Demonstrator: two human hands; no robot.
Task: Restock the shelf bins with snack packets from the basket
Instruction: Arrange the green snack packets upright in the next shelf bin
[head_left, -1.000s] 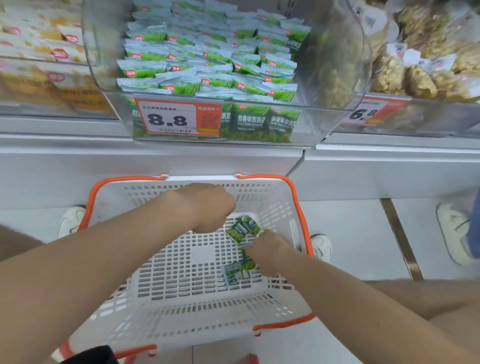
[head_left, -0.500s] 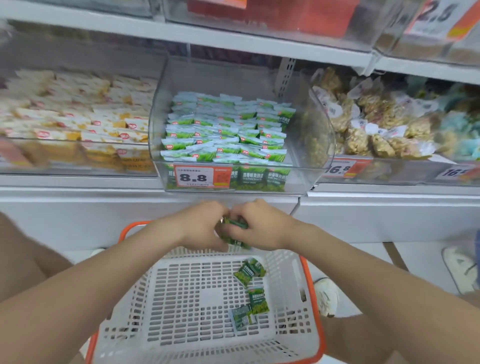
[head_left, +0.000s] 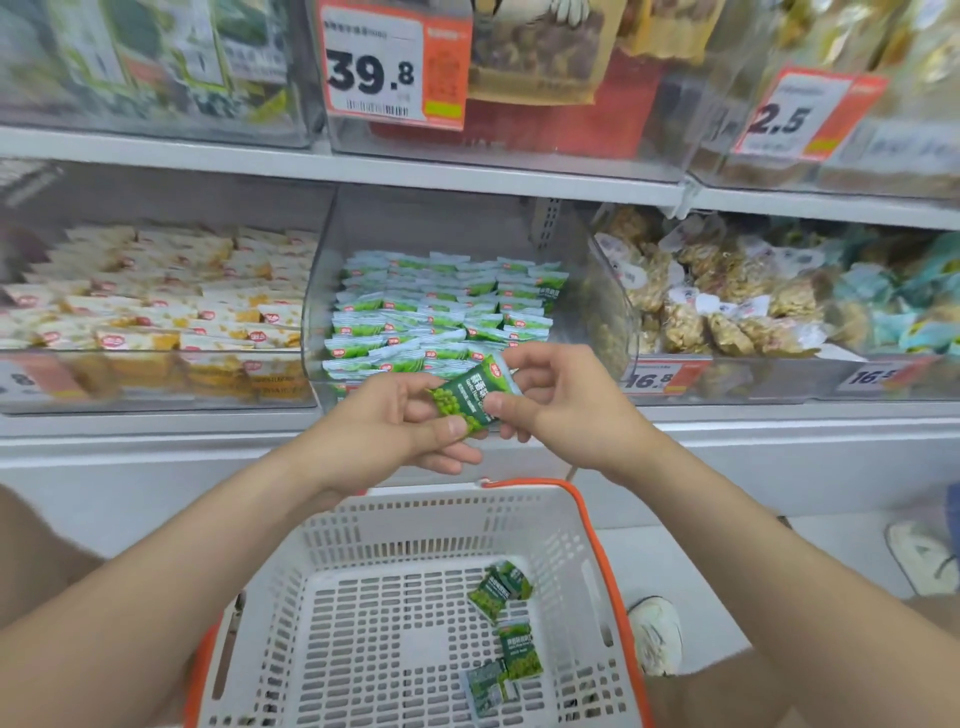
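A green snack packet (head_left: 466, 397) is held between both hands in front of the clear shelf bin (head_left: 317, 332), which is stacked with rows of matching green packets (head_left: 441, 317). My left hand (head_left: 400, 426) pinches the packet's lower left end with thumb and fingers. My right hand (head_left: 550, 400) grips its right end. Below them stands the white basket (head_left: 415, 525) with orange rim, and a few green packets (head_left: 506, 631) lie on its floor at the right.
A bin of yellow-and-white packets (head_left: 156, 301) sits left of the green bin, and bagged snacks (head_left: 727, 301) fill the bin on the right. An upper shelf (head_left: 363, 169) carries more bins with price tags. Someone's white shoe (head_left: 924, 556) is on the floor at the right.
Both hands rose out of the basket with a green packet and now hold it higher, in front of the green bin. The view tilted upward toward the shelves.
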